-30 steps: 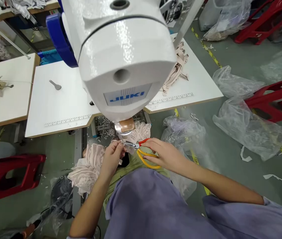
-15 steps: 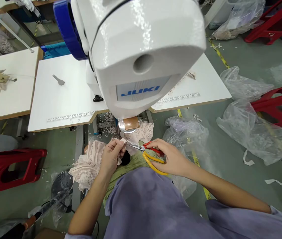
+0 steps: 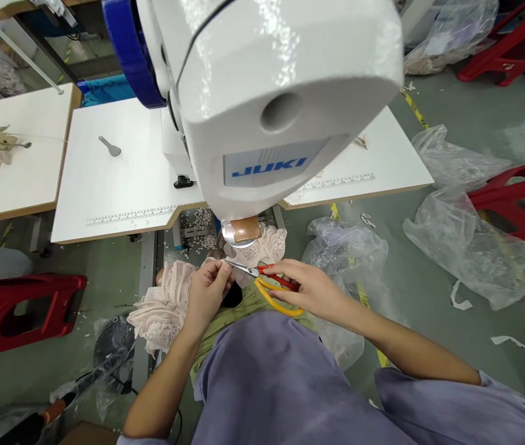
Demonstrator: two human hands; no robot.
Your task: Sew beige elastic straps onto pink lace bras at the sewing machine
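Note:
In my right hand is a pair of scissors with one red and one yellow handle loop, its blades pointing left. My left hand pinches the edge of pale pink lace fabric, and the blade tips reach that pinched edge. A gathered bundle of the lace fabric hangs to the left of my left wrist. More lace lies just beyond the scissors, below the head of a white sewing machine. What sits between my left fingertips is mostly hidden.
White table boards with printed rulers flank the machine; a grey spoon-shaped tool lies on the left one. Red stools stand on both sides. Clear plastic bags and fabric scraps litter the floor at right.
My right hand and the scissors have shifted a little left, bringing the blades closer to my left fingertips. My left hand keeps its pinch on the lace. The view has shifted slightly.

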